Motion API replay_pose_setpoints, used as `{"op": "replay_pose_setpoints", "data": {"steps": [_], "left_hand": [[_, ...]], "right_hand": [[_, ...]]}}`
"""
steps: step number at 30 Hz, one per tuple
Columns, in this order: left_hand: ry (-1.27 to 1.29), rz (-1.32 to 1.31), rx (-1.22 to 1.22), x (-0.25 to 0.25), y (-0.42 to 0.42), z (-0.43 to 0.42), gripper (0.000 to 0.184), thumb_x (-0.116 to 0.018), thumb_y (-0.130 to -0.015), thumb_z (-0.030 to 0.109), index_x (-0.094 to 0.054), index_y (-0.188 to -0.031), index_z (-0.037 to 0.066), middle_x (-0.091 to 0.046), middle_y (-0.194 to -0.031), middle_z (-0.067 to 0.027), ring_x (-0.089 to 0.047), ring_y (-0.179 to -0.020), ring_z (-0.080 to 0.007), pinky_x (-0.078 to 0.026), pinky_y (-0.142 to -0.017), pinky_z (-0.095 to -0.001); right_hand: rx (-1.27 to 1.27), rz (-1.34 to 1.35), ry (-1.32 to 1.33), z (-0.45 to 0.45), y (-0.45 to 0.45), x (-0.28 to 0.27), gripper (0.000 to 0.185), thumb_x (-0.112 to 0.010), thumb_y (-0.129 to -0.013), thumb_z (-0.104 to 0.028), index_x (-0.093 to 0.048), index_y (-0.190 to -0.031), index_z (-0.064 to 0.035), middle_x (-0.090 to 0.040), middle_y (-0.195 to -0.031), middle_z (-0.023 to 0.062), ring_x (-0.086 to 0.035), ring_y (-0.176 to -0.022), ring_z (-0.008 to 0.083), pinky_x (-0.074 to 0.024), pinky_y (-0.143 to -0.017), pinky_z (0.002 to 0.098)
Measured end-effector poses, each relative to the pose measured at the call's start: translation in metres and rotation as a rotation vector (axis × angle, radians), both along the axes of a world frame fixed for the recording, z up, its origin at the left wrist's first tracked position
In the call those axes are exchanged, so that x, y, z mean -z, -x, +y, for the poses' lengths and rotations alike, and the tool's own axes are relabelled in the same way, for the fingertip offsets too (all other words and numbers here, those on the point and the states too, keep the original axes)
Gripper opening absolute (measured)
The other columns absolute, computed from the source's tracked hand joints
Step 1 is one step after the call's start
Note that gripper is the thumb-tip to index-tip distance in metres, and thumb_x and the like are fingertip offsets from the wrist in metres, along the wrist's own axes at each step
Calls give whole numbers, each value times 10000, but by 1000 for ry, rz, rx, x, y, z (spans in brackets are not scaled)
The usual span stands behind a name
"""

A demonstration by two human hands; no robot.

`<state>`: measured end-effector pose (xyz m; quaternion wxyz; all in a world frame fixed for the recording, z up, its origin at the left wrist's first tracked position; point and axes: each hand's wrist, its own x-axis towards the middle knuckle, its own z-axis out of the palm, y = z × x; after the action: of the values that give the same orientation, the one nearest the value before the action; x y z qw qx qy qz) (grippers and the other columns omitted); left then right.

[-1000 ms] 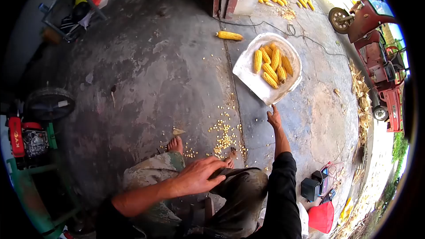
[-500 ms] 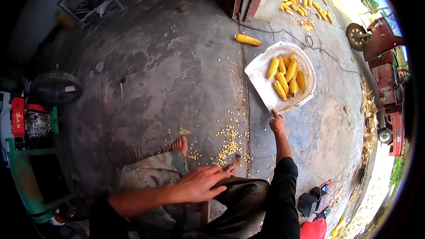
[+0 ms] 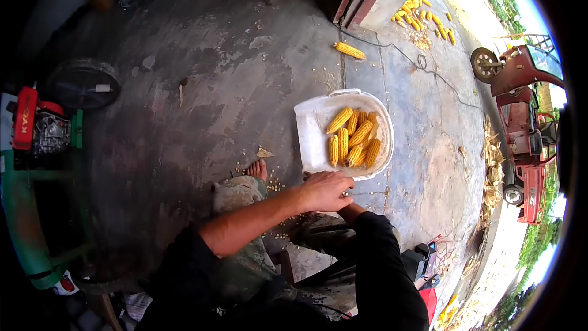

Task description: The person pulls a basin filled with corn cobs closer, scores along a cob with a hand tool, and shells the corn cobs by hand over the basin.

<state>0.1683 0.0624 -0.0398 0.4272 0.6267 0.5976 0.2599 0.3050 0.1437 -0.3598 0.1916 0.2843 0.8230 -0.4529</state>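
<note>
A white scoop-shaped basin (image 3: 312,141) lies on the floor ahead of my legs, with several yellow corn cobs (image 3: 358,138) in it. My left hand (image 3: 329,190) crosses in front of the basin's near edge, palm down, its fingers bent and the thumb apart, with nothing visible in it. Beneath it, my right hand (image 3: 351,211) shows only around the wrist; its fingers are hidden, close to the basin's near edge. Loose kernels (image 3: 275,185) are scattered beside my bare foot (image 3: 257,170).
One cob (image 3: 350,50) lies beyond the basin, near a dark cable (image 3: 398,49). More cobs (image 3: 416,15) lie past the door post. On the left stands a green machine (image 3: 24,208) with a red engine (image 3: 26,117). A red three-wheeler (image 3: 517,116) is at the right.
The basin with its cobs has come closer and left, turning somewhat. My right hand has drawn back with it, and my left hand has moved up and right, now covering the right hand's fingers.
</note>
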Motion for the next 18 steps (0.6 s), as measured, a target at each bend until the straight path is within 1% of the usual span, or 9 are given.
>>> {"op": "replay_pose_setpoints", "data": {"steps": [3,6,8,10,11,13,15,17,18], "left_hand": [[-12,-7,-38,4,8,4,408,-633,-856,309,-616,-1134,11,-631,-1084,-209,-608,-1037,-367,-473,-908,-433],[-40,-8,-157,4,28,-1,410,-633,-858,305,-615,-1137,5,-633,-1072,-213,-610,-1032,-367,-474,-908,-432],[-82,26,-252,9,45,-6,394,-634,-857,298,-621,-1119,5,-636,-1071,-214,-611,-1036,-367,-476,-907,-444],[-153,0,-342,8,64,-6,370,-662,-849,270,-631,-1108,7,-645,-1075,-211,-632,-1008,-353,-491,-894,-420],[-214,-45,-395,12,72,-7,367,-676,-845,264,-633,-1103,7,-649,-1070,-211,-648,-978,-346,-500,-880,-408],[-257,-63,-522,-1,86,-5,362,-695,-848,251,-634,-1097,-5,-666,-1028,-192,-684,-891,-291,-529,-817,-362],[-263,-186,-657,0,99,-3,345,-692,-867,232,-632,-1103,-11,-672,-1003,-159,-690,-849,-214,-545,-755,-321],[-367,-230,-710,13,105,-9,319,-687,-841,208,-636,-1086,9,-676,-1017,-156,-693,-822,-235,-544,-742,-340],[-413,-281,-772,11,108,-19,301,-665,-877,174,-623,-1120,0,-670,-1014,-121,-677,-835,-186,-542,-750,-302]], "right_hand": [[-75,125,12,-76,19,-5,465,-563,-863,-183,-519,-1303,-39,-666,-1022,238,-653,-983,362,-507,-868,435],[-93,293,-39,-139,44,-9,469,-580,-868,-190,-514,-1305,-35,-674,-990,233,-666,-958,339,-513,-842,425],[-69,381,-79,-162,53,-4,471,-591,-871,-195,-511,-1306,-32,-680,-969,229,-675,-942,324,-518,-824,418],[-41,445,-108,-160,54,6,475,-603,-874,-200,-507,-1308,-30,-685,-947,225,-684,-925,309,-522,-807,411],[-14,414,-84,-150,46,8,477,-608,-876,-202,-506,-1308,-28,-688,-937,223,-689,-917,301,-524,-798,407],[71,284,-4,-121,31,-17,481,-619,-879,-207,-502,-1309,-26,-693,-916,220,-698,-900,286,-529,-780,400],[197,133,121,-103,31,-90,367,-596,-875,-208,-600,-1171,10,-704,-798,203,-715,-739,274,-551,-690,391],[183,104,154,-86,25,-100,361,-587,-887,-178,-590,-1148,70,-707,-828,172,-709,-649,234,-564,-616,334],[218,95,149,-84,22,-104,362,-573,-894,-199,-592,-1130,75,-701,-821,168,-711,-667,212,-564,-606,330]]}}
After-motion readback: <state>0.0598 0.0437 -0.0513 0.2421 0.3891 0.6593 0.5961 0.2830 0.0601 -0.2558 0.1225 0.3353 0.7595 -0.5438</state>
